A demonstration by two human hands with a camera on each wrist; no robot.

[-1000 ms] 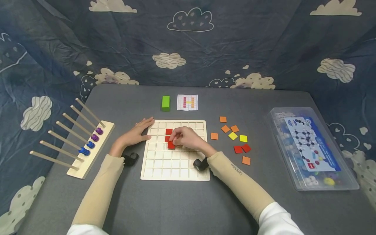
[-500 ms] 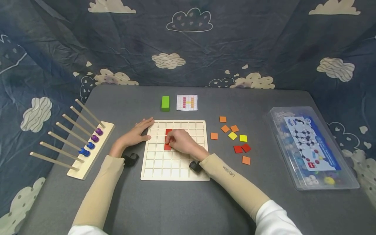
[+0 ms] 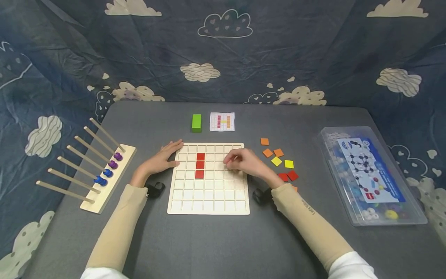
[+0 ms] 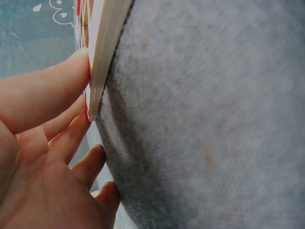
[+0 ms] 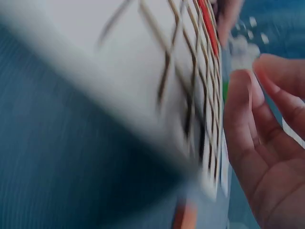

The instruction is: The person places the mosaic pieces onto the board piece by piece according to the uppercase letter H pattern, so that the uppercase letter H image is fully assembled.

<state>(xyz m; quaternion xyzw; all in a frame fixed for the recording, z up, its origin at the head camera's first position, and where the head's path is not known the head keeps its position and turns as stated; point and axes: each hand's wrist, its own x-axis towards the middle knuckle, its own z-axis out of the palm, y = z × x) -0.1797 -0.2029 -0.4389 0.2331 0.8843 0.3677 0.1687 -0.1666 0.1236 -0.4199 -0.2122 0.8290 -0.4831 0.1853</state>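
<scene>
A pale wooden grid board (image 3: 223, 197) lies flat mid-table. Three red square tiles (image 3: 200, 165) sit in its cells, stacked in one column left of centre. My left hand (image 3: 159, 159) touches the board's upper left corner. In the left wrist view its thumb (image 4: 52, 90) lies against the board's side edge, with the fingers extended beyond it. My right hand (image 3: 245, 162) hovers over the board's right edge, thumb and fingers loosely bent. The right wrist view shows nothing between those fingers (image 5: 238, 105).
Loose orange (image 3: 265, 142), yellow (image 3: 289, 164) and red tiles (image 3: 292, 175) lie right of the board. Behind it are a green block (image 3: 196, 123) and a pattern card (image 3: 222, 122). A pegged rack (image 3: 116, 170) with beads stands left; a clear plastic box (image 3: 373, 174) lies far right.
My right hand let go of the lowest red tile, now lying straight in its cell, and moved right across the board. My left hand stayed at the corner.
</scene>
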